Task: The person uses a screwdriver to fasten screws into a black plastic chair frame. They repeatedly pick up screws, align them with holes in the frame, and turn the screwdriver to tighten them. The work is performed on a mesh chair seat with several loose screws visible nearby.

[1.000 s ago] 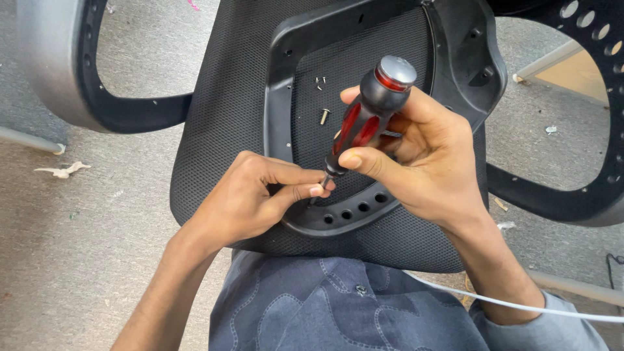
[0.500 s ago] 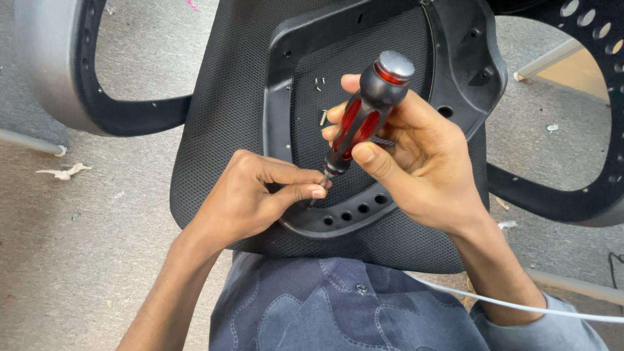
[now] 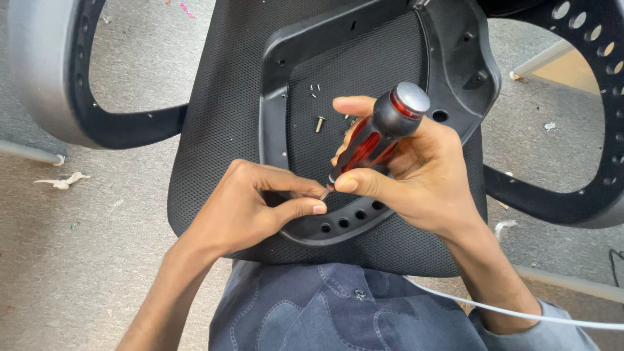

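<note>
A black mesh-covered chair seat (image 3: 227, 130) lay upturned across the person's lap, above grey carpeted floor (image 3: 78, 260). A black moulded plastic frame (image 3: 455, 58) sat on the mesh, its curved lower edge carrying a row of round holes (image 3: 351, 218). Grey and black perforated armrests (image 3: 39, 71) flanked the seat on both sides. The right hand (image 3: 422, 175) was closed fully around a red-and-black screwdriver with a silver end cap (image 3: 377, 133), held tilted, its tip down at the frame's lower edge, just above the holes. The left hand (image 3: 253, 208) was pinched shut, thumb and forefinger meeting at the tip; whether they held a fastener could not be determined. A brass-coloured bolt (image 3: 319, 123) and several small screws (image 3: 314, 86) lay loose on the mesh inside the frame
</note>
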